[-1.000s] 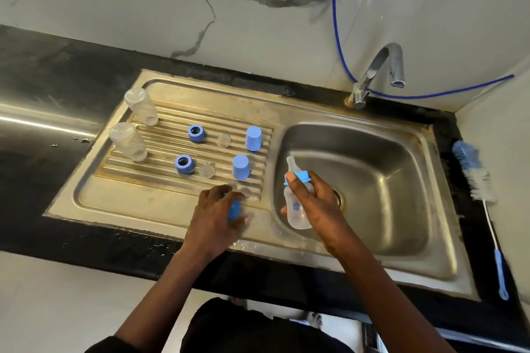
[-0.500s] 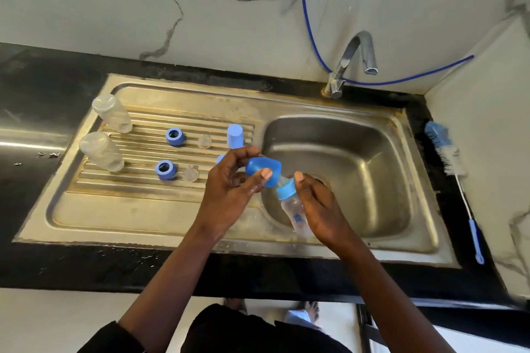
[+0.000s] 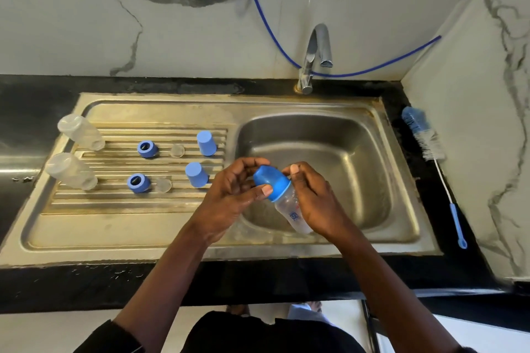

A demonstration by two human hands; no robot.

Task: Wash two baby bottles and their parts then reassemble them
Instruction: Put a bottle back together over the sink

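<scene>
— How many bottles [image 3: 81, 132] [image 3: 71, 171] [image 3: 292, 210]?
— Three, all clear.
— And blue caps [image 3: 206, 143] [image 3: 196, 174] [image 3: 265, 176]?
— Three as well: two loose, one cap on a bottle.
— Blue rings [image 3: 147, 148] [image 3: 138, 182] [image 3: 282, 190]?
— Three again: two loose, one round that same bottle's neck.
— Clear teats [image 3: 177, 150] [image 3: 163, 184]?
— Two that show.
— Anything else?
— One brush [image 3: 424, 137] at the surface's right edge, and one tap [image 3: 317, 51].

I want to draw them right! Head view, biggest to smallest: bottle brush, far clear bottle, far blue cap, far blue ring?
1. bottle brush
2. far clear bottle
3. far blue cap and far blue ring: too alike to rank
</scene>
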